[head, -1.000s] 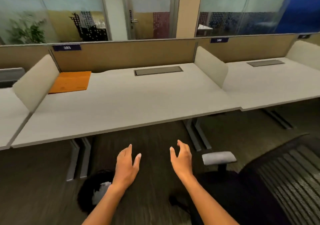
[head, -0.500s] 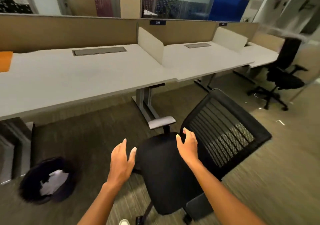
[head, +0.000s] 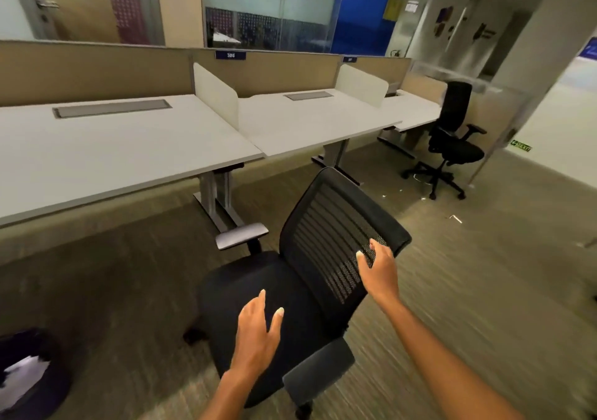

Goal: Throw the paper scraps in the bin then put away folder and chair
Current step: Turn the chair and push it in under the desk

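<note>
Black chair [head: 290, 306], mesh back, grey armrests, turned away from desk [head: 129, 151]. Right hand [head: 376, 266] at backrest edge, grip unclear; left hand [head: 258, 335] open above seat.

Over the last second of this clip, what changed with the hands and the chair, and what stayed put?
The view swung right, from the desk to the nearer chair. The right hand reached forward and now lies at the mesh backrest edge, fingers loosely curved; a firm grip is not clear. The left hand moved over the seat, open. The bin with paper in it stayed where it was on the floor, and the far chair did too.
</note>
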`<state>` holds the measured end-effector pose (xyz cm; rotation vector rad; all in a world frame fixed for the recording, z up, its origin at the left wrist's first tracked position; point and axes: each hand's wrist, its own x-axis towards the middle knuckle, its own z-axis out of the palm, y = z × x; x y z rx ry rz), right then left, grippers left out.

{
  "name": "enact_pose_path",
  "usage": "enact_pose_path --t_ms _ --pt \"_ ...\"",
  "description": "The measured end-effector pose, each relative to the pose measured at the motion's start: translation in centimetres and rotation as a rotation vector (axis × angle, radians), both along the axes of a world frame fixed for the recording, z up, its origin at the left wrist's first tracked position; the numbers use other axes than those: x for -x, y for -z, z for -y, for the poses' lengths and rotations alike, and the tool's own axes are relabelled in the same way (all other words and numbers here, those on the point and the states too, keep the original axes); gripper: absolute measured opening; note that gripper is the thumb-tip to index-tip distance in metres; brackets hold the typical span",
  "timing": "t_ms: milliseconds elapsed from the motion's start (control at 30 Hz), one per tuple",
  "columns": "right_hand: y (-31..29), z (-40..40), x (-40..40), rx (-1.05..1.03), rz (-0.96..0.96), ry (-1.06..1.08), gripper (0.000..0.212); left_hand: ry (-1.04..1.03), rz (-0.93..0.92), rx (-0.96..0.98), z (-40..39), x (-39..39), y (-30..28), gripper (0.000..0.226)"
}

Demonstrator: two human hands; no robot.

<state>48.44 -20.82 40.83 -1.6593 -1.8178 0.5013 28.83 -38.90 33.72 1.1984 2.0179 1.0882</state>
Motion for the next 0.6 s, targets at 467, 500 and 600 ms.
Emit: enact_pose_path --t_ms 467,500,600 --pt "-2.1 -26.0 -13.6 -0.113 0.236 -0.328 0.044 -0.011 0.088 -0.036 -24.9 -20.2 -1.2 0.073" --pt "-1.8 -28.3 -14.1 -0.107 0.256 -0.365 0.045 -0.038 0.076 -0.023 -26.9 -21.7 -1.3 0.076" --pt "-0.5 -33.6 -14.6 -0.064 0.327 -0.495 0.051 -0.111 0.026 0.001 -32.1 -25.2 -2.2 0.091"
